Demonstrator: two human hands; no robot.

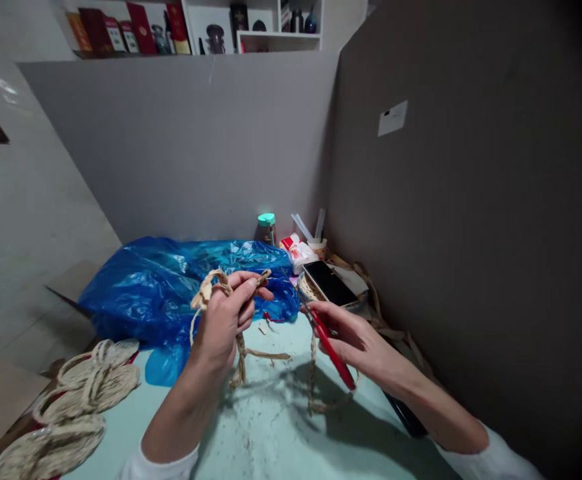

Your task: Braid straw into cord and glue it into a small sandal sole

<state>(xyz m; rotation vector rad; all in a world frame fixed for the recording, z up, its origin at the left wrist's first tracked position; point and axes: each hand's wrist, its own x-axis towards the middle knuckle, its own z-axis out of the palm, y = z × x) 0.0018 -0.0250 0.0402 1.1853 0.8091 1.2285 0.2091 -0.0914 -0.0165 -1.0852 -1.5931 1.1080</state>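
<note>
My left hand (233, 307) is raised above the table's middle. Its thumb and fingers pinch a braided straw cord (263, 277); a loop of the straw stands over the knuckles and loose ends hang below the palm. To the right, my right hand (353, 337) has its fingers closed around a slim tool with a red handle (335, 353) and a narrow metal tip pointing up and away. Its exact kind is not clear. Beneath that hand hangs a curved length of thin braided straw (313, 380); where it is attached is hidden. The two hands are apart.
Woven straw sandals (98, 380) lie at the left edge of the pale green table (261, 433). Behind are a blue plastic bag (171, 273), a jar with a green lid (267, 223), and a phone (331, 283) on a round basket. Grey partitions enclose the back and right.
</note>
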